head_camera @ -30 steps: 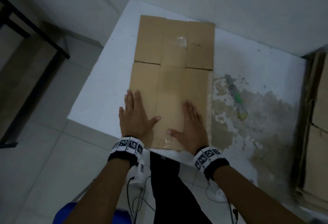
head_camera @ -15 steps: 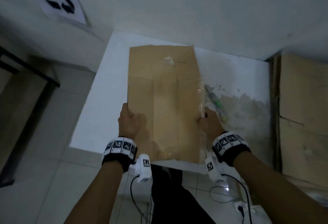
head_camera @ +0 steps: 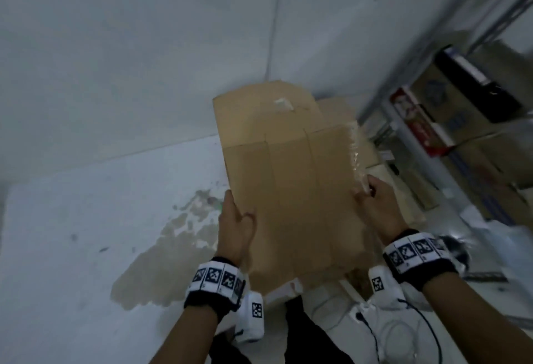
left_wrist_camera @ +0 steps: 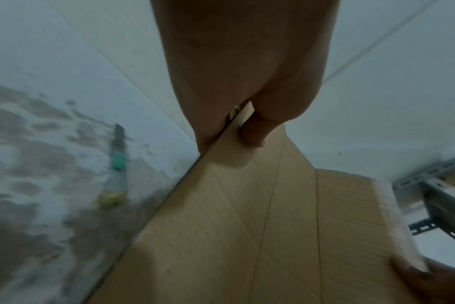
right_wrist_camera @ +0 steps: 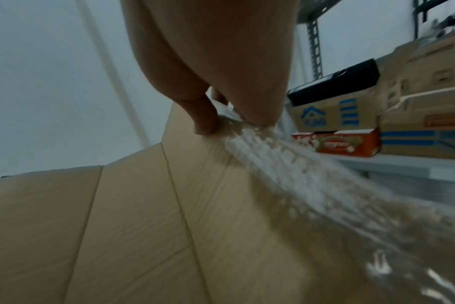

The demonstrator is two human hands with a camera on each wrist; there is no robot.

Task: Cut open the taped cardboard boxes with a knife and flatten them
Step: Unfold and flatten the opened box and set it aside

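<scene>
A flattened brown cardboard box (head_camera: 288,179) is held up off the white table (head_camera: 72,234), tilted toward the right. My left hand (head_camera: 236,219) grips its left edge, thumb on top, as the left wrist view shows (left_wrist_camera: 247,127). My right hand (head_camera: 372,202) pinches the right edge, where clear tape (right_wrist_camera: 286,156) runs along the cardboard. The knife (left_wrist_camera: 116,162), with a green slider and a yellow end, lies on the table's worn patch left of the box; the head view hides it almost wholly behind the box and my left hand.
A pile of flattened cardboard (head_camera: 369,150) lies beyond the table's right end. A metal shelf (head_camera: 409,144) at the right holds printed cartons (right_wrist_camera: 333,117), a red packet (right_wrist_camera: 338,144) and a black binder (right_wrist_camera: 333,84). A white wall stands behind.
The box was pressed flat on the table, then both hands took its side edges. It is now lifted off the table and carried to the right as the view turns toward the shelf.
</scene>
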